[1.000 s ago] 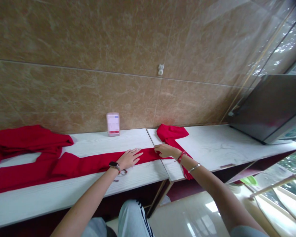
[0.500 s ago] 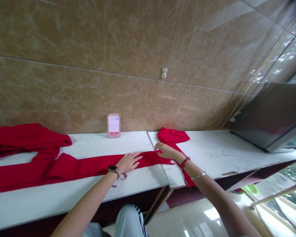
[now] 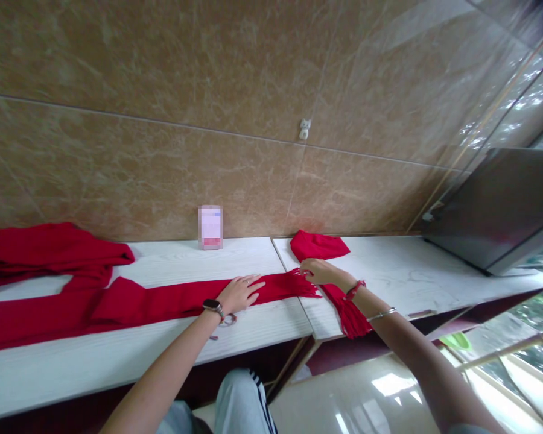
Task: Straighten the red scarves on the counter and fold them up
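Note:
A long red scarf (image 3: 176, 301) lies stretched along the white tabletop, with its fringed end to the right. My left hand (image 3: 241, 293) rests flat on the scarf, fingers spread, with a watch on the wrist. At the fringe, my right hand (image 3: 322, 272) has its fingers curled and pinched by the strands. Behind and beneath the right hand is another red fabric length (image 3: 320, 246), its fringe (image 3: 353, 316) hanging over the front edge. Whether it joins the first scarf cannot be seen. More bunched red fabric (image 3: 49, 250) lies at the far left.
A blurred-out upright card or phone (image 3: 210, 227) leans at the brown tiled wall (image 3: 163, 163). A small white cat figure (image 3: 304, 129) sticks to the wall. A dark grey box-like appliance (image 3: 493, 208) stands at the right end. A seam divides the white tabletop (image 3: 257, 328).
My right hand has moved a little right, from the scarf's end out along its fringe, which now lies more spread. My left hand stays flat on the scarf.

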Demonstrator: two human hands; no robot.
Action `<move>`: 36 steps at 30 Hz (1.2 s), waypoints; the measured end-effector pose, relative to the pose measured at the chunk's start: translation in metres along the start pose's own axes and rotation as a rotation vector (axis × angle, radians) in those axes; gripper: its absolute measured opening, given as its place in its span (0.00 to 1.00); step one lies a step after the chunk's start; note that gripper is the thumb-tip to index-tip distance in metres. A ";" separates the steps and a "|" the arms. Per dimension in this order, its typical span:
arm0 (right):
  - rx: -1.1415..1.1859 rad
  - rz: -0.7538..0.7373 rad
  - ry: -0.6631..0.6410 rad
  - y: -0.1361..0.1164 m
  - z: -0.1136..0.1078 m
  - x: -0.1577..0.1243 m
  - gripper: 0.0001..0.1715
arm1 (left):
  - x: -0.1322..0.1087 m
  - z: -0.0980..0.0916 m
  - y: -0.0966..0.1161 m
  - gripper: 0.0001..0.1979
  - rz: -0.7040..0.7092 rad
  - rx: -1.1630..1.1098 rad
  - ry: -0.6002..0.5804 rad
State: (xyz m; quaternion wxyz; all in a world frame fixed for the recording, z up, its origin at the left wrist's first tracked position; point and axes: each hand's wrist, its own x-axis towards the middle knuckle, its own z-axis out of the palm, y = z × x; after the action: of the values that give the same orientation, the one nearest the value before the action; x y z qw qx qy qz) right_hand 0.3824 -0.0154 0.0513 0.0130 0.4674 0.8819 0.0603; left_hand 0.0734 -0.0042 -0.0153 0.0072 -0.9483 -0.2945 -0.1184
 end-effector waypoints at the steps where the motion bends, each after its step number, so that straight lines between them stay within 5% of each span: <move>1: 0.014 -0.017 0.025 -0.007 0.002 0.004 0.17 | 0.000 0.000 0.000 0.20 0.000 0.002 -0.001; 6: 0.018 -0.024 0.041 -0.027 0.025 0.031 0.17 | 0.000 0.001 0.000 0.20 -0.003 0.012 0.001; 14: -0.036 0.105 0.017 0.010 0.020 0.010 0.14 | 0.001 0.000 0.000 0.20 0.001 0.002 0.018; 18: 0.002 0.065 0.101 -0.008 0.015 0.022 0.17 | 0.002 0.002 -0.001 0.21 -0.007 0.009 0.026; 22: -0.001 -0.038 0.035 -0.028 0.025 0.040 0.14 | 0.002 0.003 -0.001 0.21 -0.011 0.026 0.013; 30: -0.052 0.085 0.050 0.000 0.018 0.005 0.14 | 0.002 0.001 0.000 0.20 0.001 0.036 0.015; 36: 0.104 -0.074 0.145 -0.036 0.017 0.008 0.13 | 0.002 0.003 0.000 0.20 -0.002 0.041 0.024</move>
State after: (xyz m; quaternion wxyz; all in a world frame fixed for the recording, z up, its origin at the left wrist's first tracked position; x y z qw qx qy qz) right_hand 0.3492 -0.0269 0.0304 -0.0729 0.4289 0.8991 0.0478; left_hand 0.0758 -0.0025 -0.0173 0.0301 -0.9461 -0.2977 -0.1237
